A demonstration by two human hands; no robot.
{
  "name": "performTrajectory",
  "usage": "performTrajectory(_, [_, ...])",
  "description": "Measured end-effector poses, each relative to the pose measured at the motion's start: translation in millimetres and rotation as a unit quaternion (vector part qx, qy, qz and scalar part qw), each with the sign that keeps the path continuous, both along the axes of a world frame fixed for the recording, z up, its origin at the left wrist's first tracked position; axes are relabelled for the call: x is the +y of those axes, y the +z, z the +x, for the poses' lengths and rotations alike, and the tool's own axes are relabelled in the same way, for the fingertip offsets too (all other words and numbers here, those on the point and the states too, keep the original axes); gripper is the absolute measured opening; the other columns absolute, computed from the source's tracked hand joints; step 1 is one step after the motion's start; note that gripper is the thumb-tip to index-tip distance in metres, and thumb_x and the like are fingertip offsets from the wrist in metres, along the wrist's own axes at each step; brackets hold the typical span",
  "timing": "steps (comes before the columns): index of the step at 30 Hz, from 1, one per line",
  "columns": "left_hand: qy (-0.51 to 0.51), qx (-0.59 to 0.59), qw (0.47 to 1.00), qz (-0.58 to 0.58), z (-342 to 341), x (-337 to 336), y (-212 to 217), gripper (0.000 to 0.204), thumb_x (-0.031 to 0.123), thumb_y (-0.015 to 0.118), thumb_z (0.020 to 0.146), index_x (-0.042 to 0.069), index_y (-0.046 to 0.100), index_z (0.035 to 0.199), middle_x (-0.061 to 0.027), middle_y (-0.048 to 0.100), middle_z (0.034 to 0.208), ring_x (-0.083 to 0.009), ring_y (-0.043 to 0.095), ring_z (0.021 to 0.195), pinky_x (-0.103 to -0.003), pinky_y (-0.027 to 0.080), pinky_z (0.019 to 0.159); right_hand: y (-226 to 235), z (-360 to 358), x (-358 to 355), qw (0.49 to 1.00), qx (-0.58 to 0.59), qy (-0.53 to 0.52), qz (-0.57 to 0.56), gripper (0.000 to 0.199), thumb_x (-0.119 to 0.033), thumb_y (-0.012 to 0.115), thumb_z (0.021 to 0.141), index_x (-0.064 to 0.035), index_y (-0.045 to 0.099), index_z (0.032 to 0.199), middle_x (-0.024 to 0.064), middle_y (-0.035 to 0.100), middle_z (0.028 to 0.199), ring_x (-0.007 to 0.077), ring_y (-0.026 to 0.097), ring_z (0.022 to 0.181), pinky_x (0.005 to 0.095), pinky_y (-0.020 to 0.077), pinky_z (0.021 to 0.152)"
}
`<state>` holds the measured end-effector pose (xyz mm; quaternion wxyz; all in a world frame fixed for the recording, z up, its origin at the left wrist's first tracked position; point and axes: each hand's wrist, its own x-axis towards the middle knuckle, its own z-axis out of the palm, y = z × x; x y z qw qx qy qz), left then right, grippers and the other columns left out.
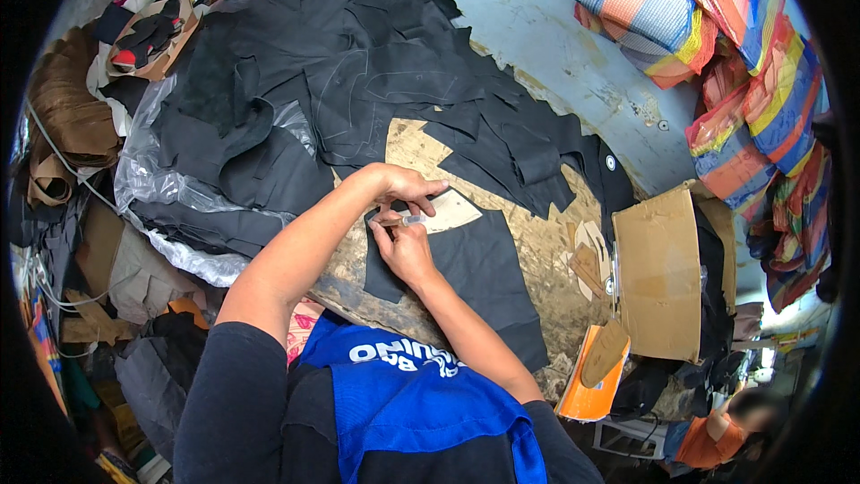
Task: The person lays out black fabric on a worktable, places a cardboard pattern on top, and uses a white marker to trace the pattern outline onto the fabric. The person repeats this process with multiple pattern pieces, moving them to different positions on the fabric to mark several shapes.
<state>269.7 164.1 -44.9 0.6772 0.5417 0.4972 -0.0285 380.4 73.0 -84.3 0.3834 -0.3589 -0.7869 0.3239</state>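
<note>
A pale, pointed pattern piece [453, 212] lies on a black sheet of leather-like material [479, 260] at the bench's near side. My left hand [408, 186] reaches over from the left, its fingers apart and pressing on the pattern piece's left part. Just below it, my right hand [408, 249] is closed round a slim pen [410, 220] with a clear barrel. The pen's tip is hidden among the fingers, close to the pattern's left edge. Light outlines are drawn on the black material [358, 94] heaped beyond my hands.
A cardboard box [658, 273] stands at the right, with an orange booklet [582, 385] below it. Pale cut pieces [587, 260] lie on the worn bench [555, 291]. Striped woven sacks [636, 9] fill the far right. Clear plastic [152, 179] and brown rolls [72, 108] are left.
</note>
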Motion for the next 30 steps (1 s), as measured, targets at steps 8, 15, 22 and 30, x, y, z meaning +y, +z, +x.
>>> performTrajectory(8, [0.006, 0.007, 1.0, 0.001, 2, 2, -6, 0.075, 0.065, 0.025, 0.092, 0.008, 0.034, 0.141, -0.0048, 0.049, 0.136, -0.0238, 0.042, 0.126, -0.066, 0.047, 0.079, -3, 25, 2, 0.997, -0.074, -0.012, -0.021, 0.014, -0.016, 0.063, 0.08, -0.0028, 0.067, 0.08, 0.0184, 0.064, 0.072, 0.035, 0.064, 0.067, 0.0415, 0.0509, 0.064])
performTrajectory(15, [-0.006, 0.052, 0.996, 0.07, 5, -7, 5, 0.073, 0.062, 0.026, 0.093, 0.005, 0.049, 0.132, -0.0102, 0.056, 0.127, -0.0236, 0.053, 0.114, -0.042, 0.058, 0.058, 11, 106, 61, 0.987, -0.114, -0.024, -0.11, 0.017, -0.016, 0.064, 0.078, 0.0012, 0.067, 0.078, 0.0164, 0.067, 0.074, 0.0306, 0.066, 0.067, 0.0363, 0.0505, 0.062])
performTrajectory(22, [-0.038, 0.071, 0.948, 0.307, 10, -26, -5, 0.064, 0.049, 0.06, 0.082, 0.004, 0.053, 0.126, -0.0158, 0.062, 0.114, -0.0272, 0.059, 0.102, -0.04, 0.053, 0.076, 10, 144, 85, 0.97, -0.138, -0.199, -0.004, 0.014, -0.01, 0.062, 0.083, 0.0035, 0.066, 0.083, 0.0083, 0.065, 0.066, 0.0137, 0.061, 0.058, 0.029, 0.0475, 0.054])
performTrajectory(30, [0.099, 0.23, 0.854, 0.457, 18, -64, -15, 0.039, 0.026, 0.081, 0.06, 0.002, 0.064, 0.087, -0.0185, 0.065, 0.091, -0.0342, 0.062, 0.091, -0.041, 0.049, 0.08, 10, 168, 19, 0.921, 0.151, -0.243, -0.264, 0.028, -0.022, 0.055, 0.094, 0.0024, 0.057, 0.109, 0.0105, 0.063, 0.079, 0.0157, 0.064, 0.066, 0.0253, 0.0511, 0.057])
